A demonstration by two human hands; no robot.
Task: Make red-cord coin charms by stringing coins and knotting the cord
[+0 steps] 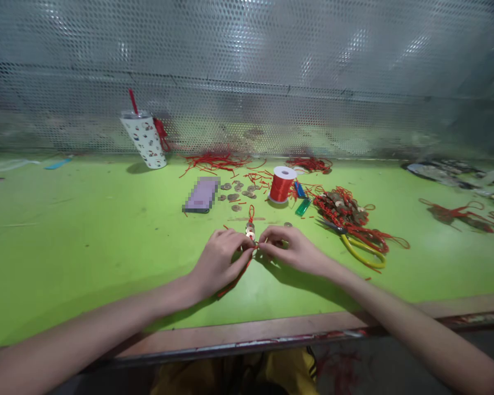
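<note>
Both hands meet low over the middle of the green tabletop, at a red cord strung with coins. The cord's loop points away from me, and a red tail hangs down under my left hand. My left hand pinches the string of coins near its lower end, thumb against forefinger. Close beside it, my right hand pinches with thumb and forefinger at a red cord end. The fingertips nearly touch, and the exact spot where the cord passes between them is partly hidden.
Loose coins and a purple phone lie ahead. A red cord spool, blue and green lighters, a pile of finished coin strings and yellow-handled scissors are to the right. A tumbler stands behind left, before perforated metal.
</note>
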